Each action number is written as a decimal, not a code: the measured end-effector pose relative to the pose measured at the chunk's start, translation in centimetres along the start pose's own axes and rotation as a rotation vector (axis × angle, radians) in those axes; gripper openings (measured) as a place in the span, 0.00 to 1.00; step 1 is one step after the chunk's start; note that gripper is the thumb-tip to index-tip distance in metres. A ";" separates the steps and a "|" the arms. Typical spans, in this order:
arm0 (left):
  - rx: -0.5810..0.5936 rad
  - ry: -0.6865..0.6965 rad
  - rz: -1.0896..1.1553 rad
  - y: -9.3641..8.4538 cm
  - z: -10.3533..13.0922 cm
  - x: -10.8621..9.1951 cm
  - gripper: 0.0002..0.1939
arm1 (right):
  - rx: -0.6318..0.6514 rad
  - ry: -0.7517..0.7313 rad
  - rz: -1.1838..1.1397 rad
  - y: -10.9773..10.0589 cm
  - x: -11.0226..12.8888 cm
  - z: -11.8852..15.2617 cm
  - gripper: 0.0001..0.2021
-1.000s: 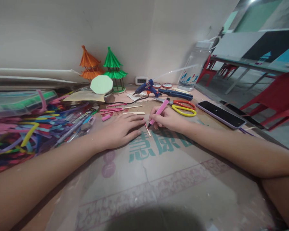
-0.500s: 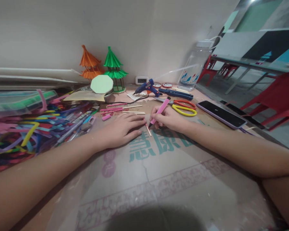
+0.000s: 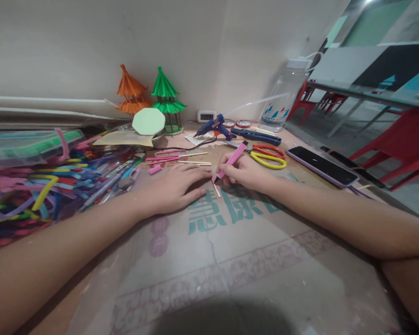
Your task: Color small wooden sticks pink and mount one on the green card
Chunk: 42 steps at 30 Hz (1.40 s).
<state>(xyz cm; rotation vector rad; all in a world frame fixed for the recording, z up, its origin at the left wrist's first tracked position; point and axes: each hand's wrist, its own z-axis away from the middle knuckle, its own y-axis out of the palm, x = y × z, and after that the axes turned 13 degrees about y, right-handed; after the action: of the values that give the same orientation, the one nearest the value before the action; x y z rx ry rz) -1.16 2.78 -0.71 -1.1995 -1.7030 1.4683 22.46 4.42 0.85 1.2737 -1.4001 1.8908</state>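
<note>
My left hand (image 3: 176, 187) lies flat on the plastic-covered cardboard, fingers stretched out and thumb apart. Its fingertips rest at the upper end of a thin wooden stick (image 3: 217, 190), which is pink near the top and pale wood below. In my right hand (image 3: 240, 171) is a pink marker (image 3: 236, 154), gripped like a pen, its dark tip down at the stick. Beyond my left hand lie several sticks, some coloured pink (image 3: 162, 158) and some plain (image 3: 195, 163). The marker's pink cap (image 3: 155, 170) sits beside them.
At the back are a blue glue gun (image 3: 214, 126), orange and green pagoda models (image 3: 165, 100), a small clock (image 3: 206, 116) and a water bottle (image 3: 275, 100). Scissors (image 3: 268, 159) and a phone (image 3: 321, 166) lie right. Pipe cleaners (image 3: 38, 190) pile up left.
The marker's tip has shifted slightly left along the stick, against its pink part. My left hand has stayed in place; the whole view has drifted a little.
</note>
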 end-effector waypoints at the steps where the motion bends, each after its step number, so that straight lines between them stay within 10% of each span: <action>1: -0.001 -0.002 -0.001 0.0 0.0 0.0 0.25 | -0.009 0.008 -0.001 0.0 0.1 0.0 0.07; 42: -0.143 0.026 0.074 0.5 -0.8 0.9 0.16 | -0.016 -0.049 -0.053 0.3 -0.3 -0.1 0.05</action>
<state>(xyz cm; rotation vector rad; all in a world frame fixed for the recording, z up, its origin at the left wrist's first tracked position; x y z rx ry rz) -0.70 3.96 -1.15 -1.3642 -1.7885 1.3861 22.33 4.41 0.38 1.3442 -1.3894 1.8210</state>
